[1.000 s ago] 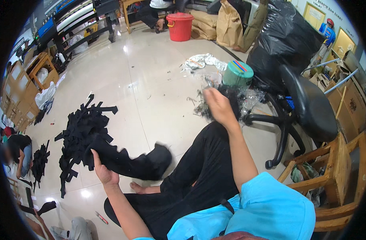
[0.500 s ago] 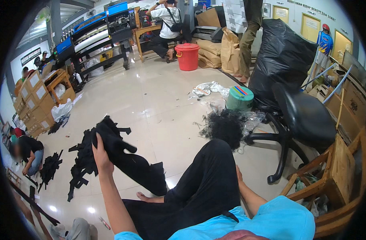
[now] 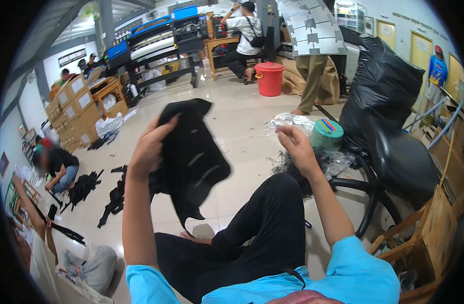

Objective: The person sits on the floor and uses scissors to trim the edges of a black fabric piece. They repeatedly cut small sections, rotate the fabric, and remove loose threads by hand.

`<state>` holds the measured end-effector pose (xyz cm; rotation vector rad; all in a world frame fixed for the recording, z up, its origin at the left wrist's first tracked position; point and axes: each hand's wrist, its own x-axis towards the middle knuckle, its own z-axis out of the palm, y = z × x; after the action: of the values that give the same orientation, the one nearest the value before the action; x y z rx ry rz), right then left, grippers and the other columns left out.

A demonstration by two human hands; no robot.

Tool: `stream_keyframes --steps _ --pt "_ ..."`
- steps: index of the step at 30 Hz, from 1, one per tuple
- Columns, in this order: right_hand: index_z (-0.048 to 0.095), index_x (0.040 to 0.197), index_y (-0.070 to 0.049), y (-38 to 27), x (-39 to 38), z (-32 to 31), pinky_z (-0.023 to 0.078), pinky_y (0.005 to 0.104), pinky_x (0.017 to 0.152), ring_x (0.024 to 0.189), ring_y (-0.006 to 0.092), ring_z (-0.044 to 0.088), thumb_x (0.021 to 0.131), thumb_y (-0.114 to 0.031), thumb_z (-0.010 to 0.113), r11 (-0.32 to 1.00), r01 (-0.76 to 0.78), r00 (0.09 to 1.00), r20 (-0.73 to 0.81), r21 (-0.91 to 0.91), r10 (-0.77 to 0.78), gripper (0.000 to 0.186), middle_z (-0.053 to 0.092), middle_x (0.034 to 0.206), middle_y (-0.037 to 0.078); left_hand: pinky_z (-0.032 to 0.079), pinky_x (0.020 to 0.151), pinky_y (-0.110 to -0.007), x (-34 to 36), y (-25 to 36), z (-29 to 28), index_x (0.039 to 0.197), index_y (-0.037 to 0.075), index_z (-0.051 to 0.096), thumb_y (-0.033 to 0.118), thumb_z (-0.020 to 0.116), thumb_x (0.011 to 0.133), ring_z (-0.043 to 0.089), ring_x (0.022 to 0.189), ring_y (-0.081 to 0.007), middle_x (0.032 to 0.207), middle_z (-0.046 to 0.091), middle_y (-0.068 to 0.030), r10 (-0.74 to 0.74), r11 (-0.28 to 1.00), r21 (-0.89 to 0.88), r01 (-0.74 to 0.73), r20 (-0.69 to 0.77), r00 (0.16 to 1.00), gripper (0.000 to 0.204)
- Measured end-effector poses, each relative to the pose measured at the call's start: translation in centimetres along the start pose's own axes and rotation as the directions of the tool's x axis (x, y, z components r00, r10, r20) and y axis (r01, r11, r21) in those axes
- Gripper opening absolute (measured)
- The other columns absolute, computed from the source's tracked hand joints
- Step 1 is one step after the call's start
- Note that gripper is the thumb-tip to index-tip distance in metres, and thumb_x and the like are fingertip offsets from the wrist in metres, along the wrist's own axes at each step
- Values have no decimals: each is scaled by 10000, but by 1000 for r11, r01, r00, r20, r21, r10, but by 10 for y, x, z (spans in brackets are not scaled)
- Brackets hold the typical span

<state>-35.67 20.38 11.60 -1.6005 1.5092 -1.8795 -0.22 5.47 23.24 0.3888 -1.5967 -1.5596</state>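
My left hand [image 3: 153, 144] is closed on the upper edge of a black cloth piece [image 3: 194, 157], which hangs over my bent legs. A few pale streaks mark the cloth, and its lower end tapers to a point. To the right of it, apart from the cloth, my right hand [image 3: 299, 149] is raised with its fingers curled together as in a pinch. Anything between those fingertips is too small to make out. Partly behind the cloth and my left arm, a pile of black cloth strips [image 3: 115, 197] lies on the floor.
Black thread scraps [image 3: 287, 164] lie beyond my right knee, near a green tub [image 3: 327, 134]. An office chair [image 3: 399, 157] and a big black bag [image 3: 381, 86] stand at right. A person crouches [image 3: 59, 167] at left; another stands near a red bin [image 3: 269, 79].
My left hand has lifted the black cloth up and to the right, away from the pile. My right hand has come up from beside my right knee. The view has shifted.
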Motion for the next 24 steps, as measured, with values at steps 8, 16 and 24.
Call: stream_keyframes --steps 8,16,24 --pt "669 1267 10 -106 61 100 575 323 852 1011 167 704 967 -457 767 828 -480 648 753 291 111 563 742 1142 111 533 1015 -303 -26 -5 17 1422 34 601 133 597 1049 664 1158 -146 1271 701 -66 -34 998 64 26 139 990 386" --pt "741 1123 -12 -137 106 157 573 247 796 859 81 689 997 -278 760 996 -35 653 756 86 -43 295 754 977 24 521 1009 -292 -53 -2 -33 1419 -53 547 181 685 1007 669 1101 -150 1217 683 -101 -8 993 119 -3 90 996 493" --pt "698 1178 -7 -85 145 207 539 232 784 859 34 619 1027 -243 721 992 15 496 862 -126 102 281 716 977 -16 563 888 -250 -9 -83 -42 1307 -29 636 154 623 1074 683 989 -92 1120 728 -67 150 983 -78 -169 -205 967 296"
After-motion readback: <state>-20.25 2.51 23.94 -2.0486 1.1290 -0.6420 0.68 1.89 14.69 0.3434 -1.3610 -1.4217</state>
